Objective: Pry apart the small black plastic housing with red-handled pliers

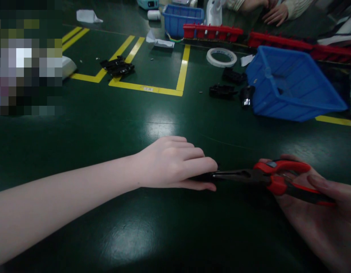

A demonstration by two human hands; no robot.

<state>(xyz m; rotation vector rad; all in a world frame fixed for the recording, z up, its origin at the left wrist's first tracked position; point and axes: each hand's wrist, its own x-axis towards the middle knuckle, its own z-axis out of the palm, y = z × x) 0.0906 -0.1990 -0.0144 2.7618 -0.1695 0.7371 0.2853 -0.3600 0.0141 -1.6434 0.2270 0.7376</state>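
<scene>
My left hand (178,163) is closed, back upward, around a small black part (202,177) that is mostly hidden under the fingers. My right hand (320,212) grips needle-nose pliers (280,178) by their red and black handles. The long jaws point left, and their tip meets the black part between my left thumb and index finger. From this angle I cannot make out whether the jaws are clamped on it. Both hands are just above the dark green table (107,129).
Ahead on the right stands a blue bin (295,102), with black parts (222,91) and a tape roll (221,57) beside it. More black parts (118,67) lie near yellow tape lines. Red racks (212,32) and a smaller blue bin (183,17) stand farther back, near another person's hands (276,15).
</scene>
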